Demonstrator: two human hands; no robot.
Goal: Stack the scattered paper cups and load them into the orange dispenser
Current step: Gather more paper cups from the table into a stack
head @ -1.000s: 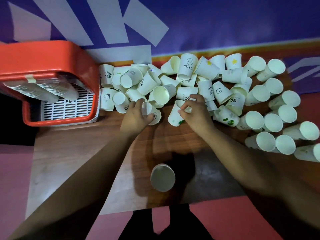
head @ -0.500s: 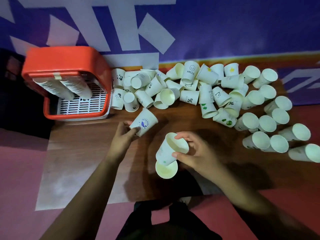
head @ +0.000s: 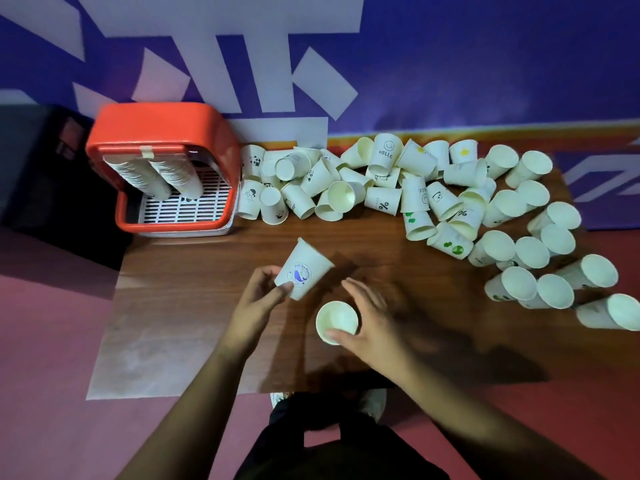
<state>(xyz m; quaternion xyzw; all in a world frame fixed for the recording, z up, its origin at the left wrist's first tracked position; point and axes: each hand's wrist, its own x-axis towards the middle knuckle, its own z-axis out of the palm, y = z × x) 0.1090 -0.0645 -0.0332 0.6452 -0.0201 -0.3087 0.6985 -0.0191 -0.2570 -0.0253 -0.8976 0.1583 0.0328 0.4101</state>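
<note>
My left hand (head: pixel 254 301) grips a tilted white paper cup with a blue round logo (head: pixel 304 268) by its base, above the wooden table (head: pixel 194 289). My right hand (head: pixel 369 317) curves round an upright cup (head: pixel 336 319) on the table, thumb on its near rim and fingers spread past its far side. Several scattered cups (head: pixel 381 188) lie in a pile along the back and right. The orange dispenser (head: pixel 162 129) stands at the back left with two cup stacks (head: pixel 157 176) hanging inside it.
A white slatted drip tray (head: pixel 188 207) sits under the dispenser. Cups (head: pixel 554 292) reach the table's right edge. A blue wall with white shapes (head: pixel 450 64) runs behind the table. Red floor and my shoes (head: pixel 375 401) show below the front edge.
Both hands pulled back from the pile, each with a cup. The right hand's cup went down into the upright cup; the left hand still holds the blue-logo cup. The camera view shifted.
</note>
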